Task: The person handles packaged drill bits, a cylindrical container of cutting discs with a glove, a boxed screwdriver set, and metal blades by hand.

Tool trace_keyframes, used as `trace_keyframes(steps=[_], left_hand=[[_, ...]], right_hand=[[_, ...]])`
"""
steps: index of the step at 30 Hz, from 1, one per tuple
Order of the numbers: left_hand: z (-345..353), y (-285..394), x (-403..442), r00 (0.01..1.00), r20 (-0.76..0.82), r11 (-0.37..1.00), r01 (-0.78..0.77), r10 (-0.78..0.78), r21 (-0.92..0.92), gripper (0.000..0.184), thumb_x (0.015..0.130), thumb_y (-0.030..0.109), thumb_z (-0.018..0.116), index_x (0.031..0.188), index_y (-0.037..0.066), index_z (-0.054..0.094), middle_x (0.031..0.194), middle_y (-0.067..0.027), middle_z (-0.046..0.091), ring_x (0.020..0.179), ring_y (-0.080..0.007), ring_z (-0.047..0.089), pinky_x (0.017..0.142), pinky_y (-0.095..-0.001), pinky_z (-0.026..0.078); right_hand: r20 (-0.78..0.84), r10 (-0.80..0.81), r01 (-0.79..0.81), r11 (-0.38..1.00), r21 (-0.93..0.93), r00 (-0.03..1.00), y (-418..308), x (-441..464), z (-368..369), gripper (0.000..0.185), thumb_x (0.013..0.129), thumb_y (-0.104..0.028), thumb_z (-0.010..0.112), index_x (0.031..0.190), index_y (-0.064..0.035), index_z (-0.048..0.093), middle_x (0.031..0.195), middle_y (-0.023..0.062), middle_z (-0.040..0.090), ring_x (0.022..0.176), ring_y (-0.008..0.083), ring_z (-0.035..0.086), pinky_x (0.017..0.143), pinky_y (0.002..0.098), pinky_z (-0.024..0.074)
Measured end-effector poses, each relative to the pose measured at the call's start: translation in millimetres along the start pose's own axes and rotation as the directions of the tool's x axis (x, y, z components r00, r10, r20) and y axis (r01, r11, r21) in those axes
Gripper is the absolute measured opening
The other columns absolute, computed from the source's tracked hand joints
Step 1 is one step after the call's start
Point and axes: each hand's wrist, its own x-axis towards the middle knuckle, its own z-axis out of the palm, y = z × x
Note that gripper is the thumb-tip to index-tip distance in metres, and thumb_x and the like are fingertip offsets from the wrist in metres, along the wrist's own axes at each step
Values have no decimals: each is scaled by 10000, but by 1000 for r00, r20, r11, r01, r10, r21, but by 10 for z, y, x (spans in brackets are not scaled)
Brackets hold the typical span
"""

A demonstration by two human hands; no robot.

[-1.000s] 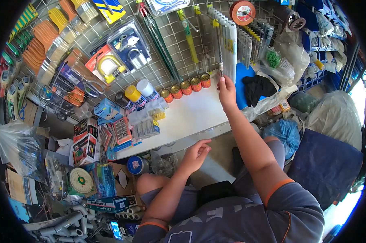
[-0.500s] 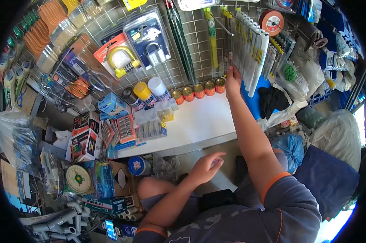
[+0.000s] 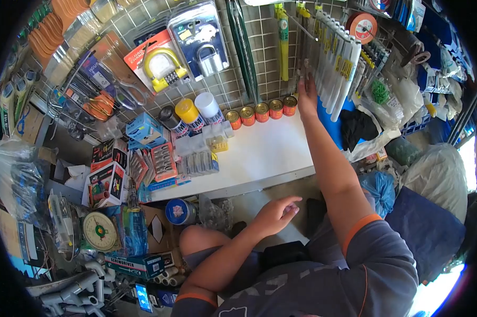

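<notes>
My right hand [image 3: 307, 98] reaches up to the wire rack, its fingers stretched upward by the narrow hanging packs [image 3: 304, 39]. I cannot tell whether the fingertips touch them. Just right of this hand hangs a row of long white tube-like packs [image 3: 331, 68] with yellow labels. A yellow-green packaged tool [image 3: 284, 45] hangs to its left. Below, a row of small red cans [image 3: 262, 112] with gold lids stands along the back of the white shelf [image 3: 259, 153]. Over my lap, my left hand [image 3: 275, 215] is empty, thumb and index finger apart.
Carded padlocks [image 3: 206, 58] hang on the rack at left. Spray cans [image 3: 188, 113] and boxed bits [image 3: 164, 164] crowd the shelf's left end. A round-dial scale [image 3: 100, 231] sits low at left. Plastic bags [image 3: 434, 174] fill the right side.
The rack and shelf have shifted a little to the right in view. My right hand's fingers now extend higher and look more spread. My left hand has hardly moved.
</notes>
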Motion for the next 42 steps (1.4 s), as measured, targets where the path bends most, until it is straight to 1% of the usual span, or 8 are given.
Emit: trace_keyframes(steps=[10,11,19,25,32,37,39,42], left_hand=[[-21,24,-110,1000,5,999,-6,5,49,346,989,194,621,1307,60,598,1033,-151,714,923,-245,697,849,-370,543],[-6,39,-125,1000,5,998,-7,7,58,347,988,195,621,1306,58,598,1032,-151,714,923,-246,697,851,-371,542],[41,203,-192,999,31,994,-33,30,105,381,974,205,627,1321,51,596,1073,-145,719,983,-263,698,870,-378,534],[-13,95,-199,1000,25,992,-2,-1,128,399,965,207,635,1328,48,593,1082,-134,721,993,-252,694,875,-381,533],[-134,172,-256,963,-44,954,-256,266,153,346,926,142,680,1259,57,642,1039,-128,728,963,-260,711,860,-382,542],[-929,1604,-1003,565,-520,755,-586,641,294,481,906,449,608,1074,0,648,1054,-191,660,993,-356,629,874,-474,509],[-1278,1956,-1211,141,-364,325,-793,920,514,587,872,475,679,1151,-34,592,1092,-199,651,951,-405,638,833,-526,528],[-1441,2463,-1405,-63,-229,120,-699,971,705,591,877,477,672,1168,-29,581,1113,-198,640,971,-404,629,848,-524,519]], right_hand=[[388,-21,174,915,-364,922,353,-524,-919,475,988,-222,574,1405,-3,510,1345,198,615,1195,319,620,1027,391,480],[346,-42,158,936,-315,937,394,-552,-964,275,918,-155,619,1142,-16,697,1177,234,675,1094,383,638,976,425,491],[852,310,390,787,-479,421,-1088,-396,-1786,260,899,-237,700,1046,-25,729,944,172,733,907,336,697,836,389,539],[350,-10,292,575,-765,937,-716,-322,-2621,578,769,-278,807,1295,-106,638,1150,215,665,1056,401,645,943,437,518],[306,179,202,440,-875,935,-132,-276,-2750,614,739,-302,833,1310,-214,624,1194,212,626,1127,421,613,984,472,504],[218,245,103,411,-906,945,-128,-308,-2713,445,778,-354,801,1195,-261,679,1238,139,617,1222,401,556,1030,521,457],[187,218,90,390,-916,958,-62,-257,-2685,414,783,-386,794,1156,-232,702,1207,129,644,1266,367,519,994,553,446],[264,119,187,438,-879,957,49,-134,-2634,433,783,-389,797,1154,-186,704,1175,134,671,1239,359,531,960,534,447]])
